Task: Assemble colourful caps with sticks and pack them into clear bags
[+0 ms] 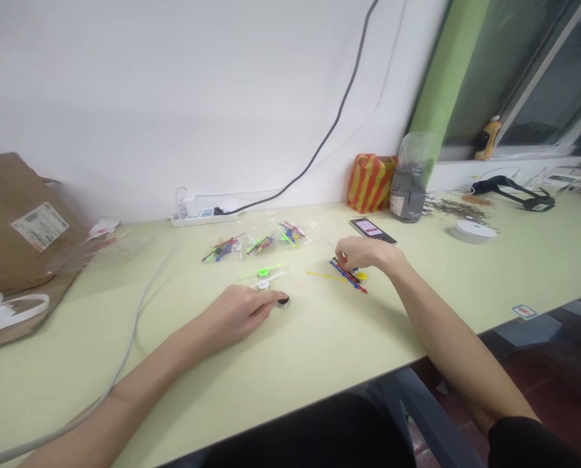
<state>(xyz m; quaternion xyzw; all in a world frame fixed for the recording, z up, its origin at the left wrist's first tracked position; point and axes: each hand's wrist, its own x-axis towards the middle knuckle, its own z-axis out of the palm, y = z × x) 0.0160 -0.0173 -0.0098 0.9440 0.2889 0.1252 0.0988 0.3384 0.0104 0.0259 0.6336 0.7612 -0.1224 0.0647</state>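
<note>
My left hand [234, 315] rests on the table with its fingers closed, the index fingertip and thumb at a small round base [283, 301] with a black top and clear rim. Just behind it lie a white spinner [264, 285] and a green spinner [263, 272], each with an arrow across a round base. My right hand [356, 252] reaches down with fingers pinched at the far end of a little pile of blue, red and black plastic arrows [349, 277]. A yellow spinner base [362, 277] sits beside them, and a yellow arrow [322, 275] lies to the left.
Clear bags of spinner parts [225, 248] lie towards the wall, before a power strip [203, 218]. A phone [372, 230], striped bag [370, 182], grey bag [407, 194] and white round reel [473, 231] stand right. A paper bag [22, 214] and pale cable [133, 325] are left.
</note>
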